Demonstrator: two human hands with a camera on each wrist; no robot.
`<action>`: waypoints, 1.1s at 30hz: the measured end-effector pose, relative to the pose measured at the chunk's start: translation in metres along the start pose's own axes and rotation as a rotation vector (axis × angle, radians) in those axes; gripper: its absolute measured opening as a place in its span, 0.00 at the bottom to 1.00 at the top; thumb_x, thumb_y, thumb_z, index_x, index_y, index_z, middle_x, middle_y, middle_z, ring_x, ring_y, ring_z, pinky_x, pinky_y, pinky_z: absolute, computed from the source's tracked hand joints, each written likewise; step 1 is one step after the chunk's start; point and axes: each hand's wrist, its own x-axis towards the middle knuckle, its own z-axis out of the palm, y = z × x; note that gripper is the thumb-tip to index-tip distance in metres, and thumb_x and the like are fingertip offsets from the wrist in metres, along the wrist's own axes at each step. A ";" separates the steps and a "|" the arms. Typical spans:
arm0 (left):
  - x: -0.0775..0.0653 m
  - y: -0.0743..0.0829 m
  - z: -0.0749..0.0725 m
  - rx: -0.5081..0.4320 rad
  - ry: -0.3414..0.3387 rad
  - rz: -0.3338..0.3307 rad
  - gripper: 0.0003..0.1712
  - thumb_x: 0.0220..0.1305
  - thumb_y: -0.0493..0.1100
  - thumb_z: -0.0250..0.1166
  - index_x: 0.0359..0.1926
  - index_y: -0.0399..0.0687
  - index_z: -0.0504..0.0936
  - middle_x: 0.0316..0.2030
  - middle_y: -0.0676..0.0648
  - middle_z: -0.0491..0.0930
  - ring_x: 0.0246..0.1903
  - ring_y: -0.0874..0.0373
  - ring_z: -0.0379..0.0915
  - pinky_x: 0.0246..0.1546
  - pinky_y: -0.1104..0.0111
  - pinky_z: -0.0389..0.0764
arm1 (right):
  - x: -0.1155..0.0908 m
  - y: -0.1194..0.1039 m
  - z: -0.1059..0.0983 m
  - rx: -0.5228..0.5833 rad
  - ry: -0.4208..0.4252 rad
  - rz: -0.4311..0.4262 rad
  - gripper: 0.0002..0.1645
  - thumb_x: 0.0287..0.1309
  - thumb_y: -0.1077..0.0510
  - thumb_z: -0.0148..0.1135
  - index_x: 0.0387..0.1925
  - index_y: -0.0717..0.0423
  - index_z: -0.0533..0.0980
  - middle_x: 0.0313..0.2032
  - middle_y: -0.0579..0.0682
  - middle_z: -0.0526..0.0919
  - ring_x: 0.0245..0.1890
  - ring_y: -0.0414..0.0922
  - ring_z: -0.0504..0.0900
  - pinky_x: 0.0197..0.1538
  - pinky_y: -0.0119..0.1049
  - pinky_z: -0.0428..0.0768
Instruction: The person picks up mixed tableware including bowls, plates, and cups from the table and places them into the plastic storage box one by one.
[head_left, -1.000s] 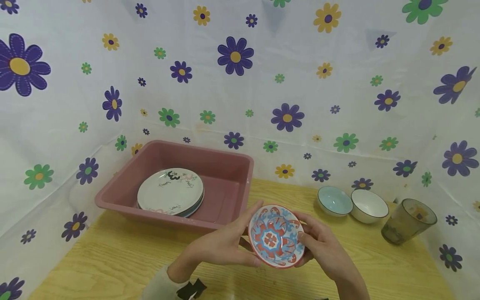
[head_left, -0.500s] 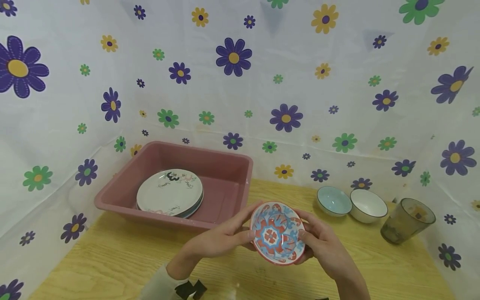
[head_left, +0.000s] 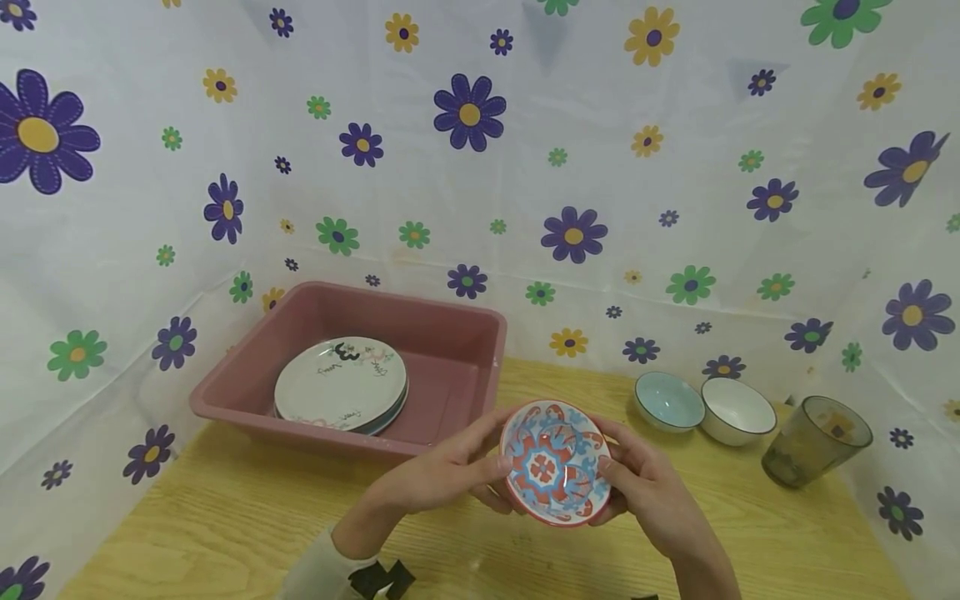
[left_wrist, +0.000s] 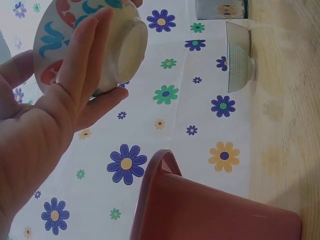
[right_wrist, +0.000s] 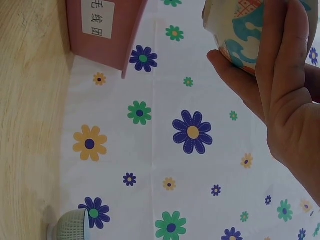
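1. Red, blue and white decorate one patterned bowl (head_left: 555, 462), held tilted above the wooden table (head_left: 225, 508), its inside facing the person.
2. Two hands hold it: the left hand (head_left: 442, 471) and right hand (head_left: 648, 483) each clamp a side, thumb at the rim, fingers underneath.
3. Two more bowls stand at the back right: one light blue bowl (head_left: 669, 402) and one white bowl (head_left: 738, 412), just beside each other.
4. One smoky, see-through cup (head_left: 817, 442) stands near them.
5. One pink tub (head_left: 442, 387) sits at the left, containing at least two stacked plates (head_left: 341, 383).
6. One white label (right_wrist: 98, 19) on the tub reads "毛线团"; the top plate's script is too small to read.
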 end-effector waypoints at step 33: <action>0.002 0.004 0.003 0.011 0.146 -0.004 0.34 0.73 0.32 0.47 0.76 0.47 0.49 0.64 0.27 0.64 0.42 0.44 0.83 0.42 0.49 0.85 | 0.002 -0.003 0.003 -0.077 0.085 0.085 0.32 0.77 0.52 0.46 0.75 0.59 0.56 0.51 0.67 0.78 0.31 0.51 0.87 0.31 0.47 0.86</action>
